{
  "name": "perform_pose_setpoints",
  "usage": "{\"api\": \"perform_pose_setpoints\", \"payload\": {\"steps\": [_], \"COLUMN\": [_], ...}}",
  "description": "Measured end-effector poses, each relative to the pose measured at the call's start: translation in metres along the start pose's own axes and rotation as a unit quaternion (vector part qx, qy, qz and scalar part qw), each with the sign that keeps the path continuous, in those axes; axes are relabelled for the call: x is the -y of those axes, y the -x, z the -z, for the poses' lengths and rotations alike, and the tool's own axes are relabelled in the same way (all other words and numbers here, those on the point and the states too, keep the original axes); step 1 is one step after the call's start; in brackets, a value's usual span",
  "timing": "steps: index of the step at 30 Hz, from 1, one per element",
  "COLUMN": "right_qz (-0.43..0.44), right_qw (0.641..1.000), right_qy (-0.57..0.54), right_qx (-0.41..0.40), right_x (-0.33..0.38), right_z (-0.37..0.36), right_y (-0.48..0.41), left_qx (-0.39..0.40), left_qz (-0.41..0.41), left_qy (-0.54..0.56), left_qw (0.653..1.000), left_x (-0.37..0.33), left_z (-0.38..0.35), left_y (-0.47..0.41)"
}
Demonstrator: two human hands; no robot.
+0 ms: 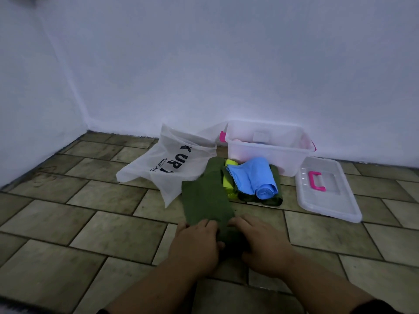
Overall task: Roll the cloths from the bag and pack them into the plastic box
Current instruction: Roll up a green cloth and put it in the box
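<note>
Two bare hands rest on the near end of a dark green cloth (206, 196) spread on a tiled floor (90, 223), well in front of a clear plastic box (267, 152) that stands open against a pale wall (226, 64). The left hand (197, 241) and the right hand (260, 241) lie palm down, side by side on the fabric, with their fingers bent over its end. The thumbs are tucked out of sight, so it cannot be told whether either grip is clamped on the cloth or only pressing it flat.

From the hands the green cloth runs as a long strip toward the box's front left corner. Its far end meets the edge of a white bag (167, 164) with black lettering, which lies crumpled just left of the box.

Against the front of the box sits a small pile. A blue cloth (256, 177), rolled at its near end, rests on a second green cloth (272, 201). A yellow-green cloth (227, 182) is wedged at the pile's left side, next to the long strip.

Right of the box its clear lid (326, 200) lies flat on the floor, pink handle (316, 180) showing. A pink latch (222, 136) marks the box's left end. What lies inside the box is too blurred to make out.
</note>
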State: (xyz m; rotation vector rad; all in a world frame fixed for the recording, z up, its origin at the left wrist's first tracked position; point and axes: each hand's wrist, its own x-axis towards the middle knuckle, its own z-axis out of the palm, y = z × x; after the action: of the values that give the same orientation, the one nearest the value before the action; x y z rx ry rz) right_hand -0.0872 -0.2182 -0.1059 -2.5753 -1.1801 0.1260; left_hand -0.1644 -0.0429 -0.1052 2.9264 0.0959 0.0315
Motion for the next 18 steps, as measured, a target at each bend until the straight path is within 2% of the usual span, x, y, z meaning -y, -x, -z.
{"api": "perform_pose_setpoints", "payload": {"steps": [8,14,18], "right_qz": [-0.015,-0.014,-0.037], "right_qw": [1.0,0.999,0.998], "right_qy": [-0.003,-0.035,-0.056], "right_qx": [0.024,0.021,0.02], "right_x": [-0.0054,-0.0045,-0.0049], "right_z": [0.0011,-0.0012,0.0025], "right_y": [0.0014,0.0023,0.0012], "left_qx": [-0.017,-0.012,-0.032], "left_qz": [-0.04,-0.003,-0.029], "left_qy": [-0.026,-0.027,-0.036], "left_qw": [0.999,1.0,0.998], "left_x": [-0.0052,-0.0037,-0.0073], "left_z": [0.0003,0.0033,0.0029], "left_y": [0.0034,-0.0011,0.0018]}}
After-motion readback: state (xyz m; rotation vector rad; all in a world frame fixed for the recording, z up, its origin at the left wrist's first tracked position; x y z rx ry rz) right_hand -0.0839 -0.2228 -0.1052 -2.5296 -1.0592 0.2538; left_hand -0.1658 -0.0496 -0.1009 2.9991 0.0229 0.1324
